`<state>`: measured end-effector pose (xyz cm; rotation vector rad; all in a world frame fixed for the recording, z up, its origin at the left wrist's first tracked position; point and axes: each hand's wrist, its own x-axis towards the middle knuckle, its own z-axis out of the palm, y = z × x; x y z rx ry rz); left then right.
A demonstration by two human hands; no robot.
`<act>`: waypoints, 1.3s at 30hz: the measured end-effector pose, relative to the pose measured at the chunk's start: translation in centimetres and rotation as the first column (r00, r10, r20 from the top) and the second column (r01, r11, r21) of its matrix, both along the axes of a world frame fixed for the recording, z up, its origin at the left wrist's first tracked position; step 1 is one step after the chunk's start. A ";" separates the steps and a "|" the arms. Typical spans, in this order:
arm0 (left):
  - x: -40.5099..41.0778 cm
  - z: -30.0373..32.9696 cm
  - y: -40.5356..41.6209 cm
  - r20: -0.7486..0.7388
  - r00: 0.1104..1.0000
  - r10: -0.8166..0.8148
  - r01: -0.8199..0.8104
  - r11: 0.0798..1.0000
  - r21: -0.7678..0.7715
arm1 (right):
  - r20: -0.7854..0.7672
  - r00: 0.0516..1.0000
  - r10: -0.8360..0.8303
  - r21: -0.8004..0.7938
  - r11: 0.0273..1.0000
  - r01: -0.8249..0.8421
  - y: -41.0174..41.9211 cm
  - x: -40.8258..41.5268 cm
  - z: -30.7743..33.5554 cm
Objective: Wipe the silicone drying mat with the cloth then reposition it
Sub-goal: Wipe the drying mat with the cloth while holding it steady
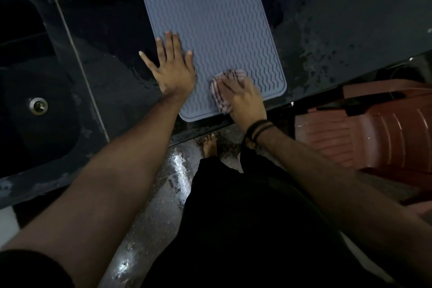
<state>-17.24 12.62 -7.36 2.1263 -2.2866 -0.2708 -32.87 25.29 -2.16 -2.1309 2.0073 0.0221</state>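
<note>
Head view is showing the dark, wet-looking countertop (327, 30) carrying the silicone drying mat (210, 18), which is lying flat and running away from both hands, its near edge at the counter's lip. Left hand (171, 65) is pressing down flat with fingers spread across the mat's left border, probably pinning it so it isn't sliding, while just right of it the right hand (243, 98) is bearing down on the bunched cloth (222, 91) at the near corner. Sink (38, 105) is sitting well left of the hands, a reddish chair (364, 138) right.

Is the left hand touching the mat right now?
Touching. The head view shows the left hand flat, fingers spread over the mat's left edge.
</note>
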 end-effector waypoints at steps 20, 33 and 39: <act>-5.4 -0.5 1.7 -0.110 0.972 -0.209 0.211 0.977 0.008 | 0.003 1.000 -0.017 -0.002 1.000 0.017 -3.2 -4.9 0.3; -6.9 -0.2 2.0 -0.167 0.971 -0.172 0.166 0.985 -0.045 | 0.080 0.993 -0.083 -0.146 0.985 0.094 -0.7 -8.8 3.8; -8.2 -0.2 2.2 -0.134 0.956 -0.260 0.260 0.965 -0.018 | -0.036 0.999 -0.033 0.088 0.995 0.036 -7.3 -8.0 1.3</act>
